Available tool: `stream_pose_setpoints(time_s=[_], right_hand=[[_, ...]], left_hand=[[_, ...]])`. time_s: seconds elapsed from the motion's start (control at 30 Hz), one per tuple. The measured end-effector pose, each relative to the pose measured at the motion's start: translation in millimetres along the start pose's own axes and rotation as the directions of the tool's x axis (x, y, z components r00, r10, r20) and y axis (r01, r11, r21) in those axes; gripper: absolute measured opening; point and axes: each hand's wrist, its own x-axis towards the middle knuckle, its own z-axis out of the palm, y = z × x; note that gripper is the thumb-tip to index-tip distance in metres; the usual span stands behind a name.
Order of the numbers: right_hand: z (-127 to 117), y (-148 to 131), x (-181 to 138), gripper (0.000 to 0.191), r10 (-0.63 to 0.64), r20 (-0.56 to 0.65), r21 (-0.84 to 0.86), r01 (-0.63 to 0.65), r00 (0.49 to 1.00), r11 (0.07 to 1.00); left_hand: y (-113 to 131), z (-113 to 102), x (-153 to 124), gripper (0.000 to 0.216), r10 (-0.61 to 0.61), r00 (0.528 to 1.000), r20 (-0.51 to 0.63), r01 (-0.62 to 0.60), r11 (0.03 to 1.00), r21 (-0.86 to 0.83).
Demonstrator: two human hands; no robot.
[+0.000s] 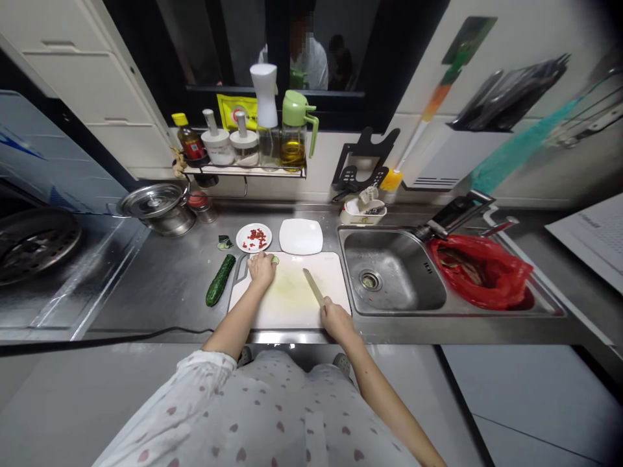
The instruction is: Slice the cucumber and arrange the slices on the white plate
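My left hand (261, 269) rests on the far left part of the white cutting board (302, 318), its fingers curled. A small pale-green cucumber piece (275, 260) shows at its thumb side; the rest of what the fingers cover is hidden. In my right hand (337, 319) is a kitchen knife (314, 286), gripped by the handle, the blade pointing away and slightly left over the board. A wet yellow-green patch marks the board's middle. Left of the board lies a whole dark-green cucumber (220, 280), with green scraps (224, 242) beyond it.
Behind the board stand a plate of chopped red pieces (255, 239) and a white plate (300, 236). To the right are the sink (389, 301) and a red plastic bag (506, 272). A steel pot (170, 220) stands left, below a shelf of condiments (243, 170).
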Motion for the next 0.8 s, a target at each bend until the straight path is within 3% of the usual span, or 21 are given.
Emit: stream_pose_setpoints(time_s=[0.23,0.5,0.8], right_hand=[[5.4,-19.3,-18.0,0.028,-0.084,-0.025,-0.002,0.084,0.996,0.996],[-9.3,-26.5,-39.5,0.027,-0.095,-0.034,-0.007,0.094,0.995,0.996],[-8.6,-16.0,-50.9,0.027,-0.098,-0.063,0.014,0.099,0.993,0.995]], left_hand=[[1.4,-0.7,0.7,0.028,-0.03,1.0,-0.005,0.029,0.999,-0.037],[6.7,-8.3,-3.8,0.024,-0.051,0.999,0.017,0.052,0.994,-0.101],[-5.4,-1.3,-34.2,0.022,-0.108,0.975,0.194,0.177,0.906,-0.384]])
